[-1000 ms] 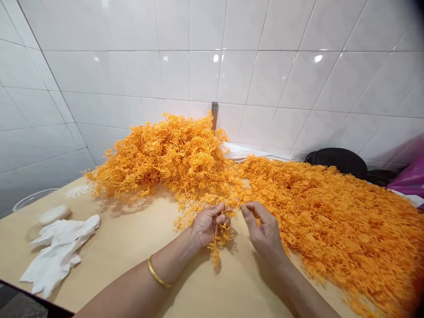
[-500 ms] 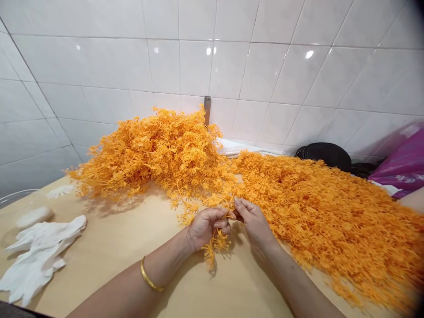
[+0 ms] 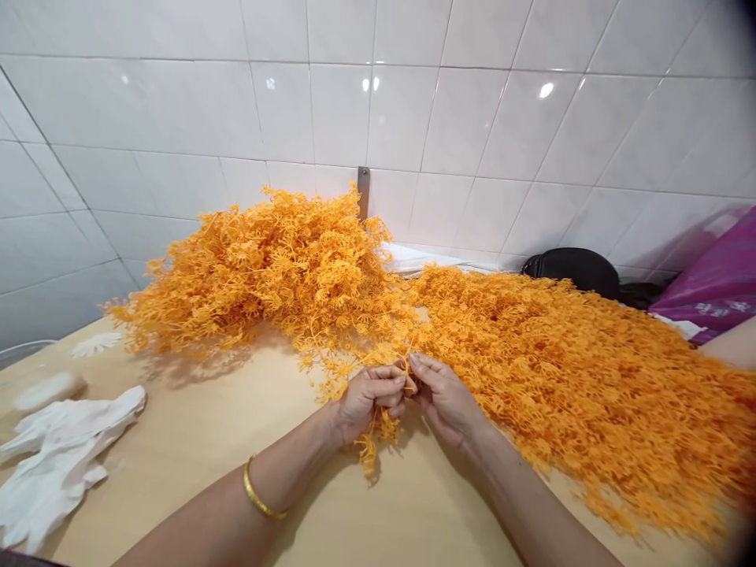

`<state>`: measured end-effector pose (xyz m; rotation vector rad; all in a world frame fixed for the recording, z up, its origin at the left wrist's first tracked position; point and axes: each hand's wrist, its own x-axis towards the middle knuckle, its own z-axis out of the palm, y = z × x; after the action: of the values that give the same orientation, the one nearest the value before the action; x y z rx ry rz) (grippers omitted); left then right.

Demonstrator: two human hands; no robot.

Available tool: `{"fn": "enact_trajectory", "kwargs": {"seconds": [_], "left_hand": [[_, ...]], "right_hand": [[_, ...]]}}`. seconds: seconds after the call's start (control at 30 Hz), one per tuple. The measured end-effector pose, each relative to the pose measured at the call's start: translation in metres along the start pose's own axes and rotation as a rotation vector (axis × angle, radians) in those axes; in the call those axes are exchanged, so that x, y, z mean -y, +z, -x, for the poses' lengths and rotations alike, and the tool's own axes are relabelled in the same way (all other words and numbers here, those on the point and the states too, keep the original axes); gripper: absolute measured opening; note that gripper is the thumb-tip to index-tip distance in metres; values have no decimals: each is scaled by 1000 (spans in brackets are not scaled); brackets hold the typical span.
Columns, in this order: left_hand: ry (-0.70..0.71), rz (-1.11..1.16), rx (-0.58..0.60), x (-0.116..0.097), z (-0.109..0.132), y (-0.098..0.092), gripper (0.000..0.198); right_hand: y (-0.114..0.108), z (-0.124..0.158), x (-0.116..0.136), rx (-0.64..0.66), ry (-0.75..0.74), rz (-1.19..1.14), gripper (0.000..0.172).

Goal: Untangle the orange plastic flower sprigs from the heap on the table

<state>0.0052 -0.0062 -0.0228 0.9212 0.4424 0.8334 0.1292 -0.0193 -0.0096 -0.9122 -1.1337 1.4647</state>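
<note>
Fine orange artificial plant sprigs lie in a tall heap point(image 3: 272, 268) at the left and a low, wide spread point(image 3: 567, 370) at the right. Between them, near the table's middle, my left hand point(image 3: 372, 402) is closed around an orange sprig point(image 3: 369, 453), whose frilly end hangs below the fingers. My right hand point(image 3: 440, 394) meets it from the right, thumb and forefinger pinched on the upper stem of the same sprig. The fingertips of both hands almost touch, and they hide part of the stem.
White gloves point(image 3: 64, 457) and a pale rounded object point(image 3: 50, 391) lie on the table point(image 3: 218, 425) at left. Behind are a tiled wall point(image 3: 194, 102), a metal strip point(image 3: 363, 193), a black case point(image 3: 572, 270) and a purple bag point(image 3: 709, 276). Part of another person's arm point(image 3: 732, 344) shows at right.
My left hand's thumb and forefinger have closed in on the stem beside the right fingertips. The whole view has shifted slightly.
</note>
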Motion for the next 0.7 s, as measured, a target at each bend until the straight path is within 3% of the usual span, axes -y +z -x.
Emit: {"fn": "enact_trajectory", "kwargs": {"seconds": [0.17, 0.27, 0.4, 0.53, 0.6, 0.7], "left_hand": [[4, -56, -44, 5, -1, -1, 20], [-7, -113, -53, 7, -2, -1, 23], [-30, 64, 31, 1, -1, 4, 12], [-31, 283, 123, -8, 2, 1, 8], [-12, 381, 61, -11, 1, -3, 7], [39, 450, -97, -13, -7, -11, 15]], "right_hand": [[-4, 0, -4, 7, -34, 129, 26], [1, 0, -7, -82, -76, 142, 25], [9, -4, -2, -244, -89, -110, 23], [-6, -9, 19, -466, -21, -424, 19], [-15, -8, 28, -571, -70, -489, 19], [-16, 1, 33, -505, -116, -413, 20]]}}
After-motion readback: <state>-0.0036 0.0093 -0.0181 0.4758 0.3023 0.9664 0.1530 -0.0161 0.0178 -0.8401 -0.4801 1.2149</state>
